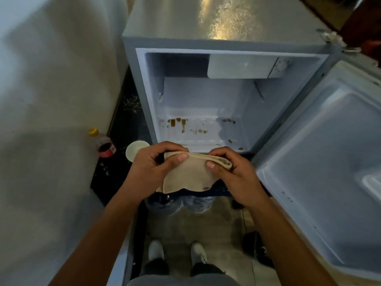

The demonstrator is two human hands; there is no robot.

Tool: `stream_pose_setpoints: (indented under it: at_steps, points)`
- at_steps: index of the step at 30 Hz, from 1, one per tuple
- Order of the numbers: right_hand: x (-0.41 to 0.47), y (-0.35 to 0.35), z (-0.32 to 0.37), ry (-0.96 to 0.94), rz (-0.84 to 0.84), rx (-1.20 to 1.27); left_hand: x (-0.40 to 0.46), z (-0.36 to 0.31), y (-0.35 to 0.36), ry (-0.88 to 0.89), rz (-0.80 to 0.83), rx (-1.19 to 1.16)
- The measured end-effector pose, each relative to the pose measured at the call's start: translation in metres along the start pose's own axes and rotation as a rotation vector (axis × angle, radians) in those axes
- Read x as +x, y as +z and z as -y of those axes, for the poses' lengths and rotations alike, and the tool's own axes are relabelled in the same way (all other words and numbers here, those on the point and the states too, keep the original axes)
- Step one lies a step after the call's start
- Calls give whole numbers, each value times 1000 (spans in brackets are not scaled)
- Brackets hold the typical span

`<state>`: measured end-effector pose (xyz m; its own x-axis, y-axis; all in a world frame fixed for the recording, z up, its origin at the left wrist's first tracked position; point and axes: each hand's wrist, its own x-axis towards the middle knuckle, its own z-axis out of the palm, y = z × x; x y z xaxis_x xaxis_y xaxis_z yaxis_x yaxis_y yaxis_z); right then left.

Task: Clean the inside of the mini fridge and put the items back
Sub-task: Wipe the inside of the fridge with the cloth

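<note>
The grey mini fridge [132, 83] stands open in front of me, and nothing sits on its white floor [206, 129], which carries several brown stains. Its door [329, 172] is swung wide to the right. Just in front of the fridge's lower edge I hold a folded beige cloth [185, 174] with both hands. My left hand [152, 168] pinches its left end and my right hand [233, 172] pinches its right end. The cloth shows a small brown spot near its lower edge.
A dark soda bottle with a yellow cap [102, 144] and a white round lid or bowl [136, 150] sit on a dark surface left of the fridge. A wall runs along the left. Large water bottles [181, 203] stand under the fridge, above my feet.
</note>
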<state>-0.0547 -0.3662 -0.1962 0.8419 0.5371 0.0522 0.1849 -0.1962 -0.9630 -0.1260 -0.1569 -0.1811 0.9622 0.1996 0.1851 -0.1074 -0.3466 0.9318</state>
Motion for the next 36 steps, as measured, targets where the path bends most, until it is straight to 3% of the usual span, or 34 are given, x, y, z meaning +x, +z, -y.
stream_pose_setpoints:
  at_steps: [5,10,12,16,20,22,25,30,36]
  points:
    - [19,20,20,9,-78,122,36,7,-32,157,43,113]
    - [48,12,9,70,-225,112,86,-26,-69,694,-108,586]
    - [67,-1,-13,110,-297,41,112,-43,-85,781,-147,751]
    - [107,-31,-79,177,-420,-179,167,-50,-101,662,-80,1042]
    - [153,-24,-139,202,-495,-352,195,-53,-100,524,-52,1120]
    - [171,-2,-168,169,-428,-513,197,-50,-97,527,-71,1130]
    - [181,31,-201,192,-187,-739,196,-48,-95,555,-112,1161]
    - [170,37,-248,261,-7,-1121,196,-47,-94,583,-154,1185]
    - [129,-1,-264,426,-161,-1079,197,-43,-92,592,-180,1138]
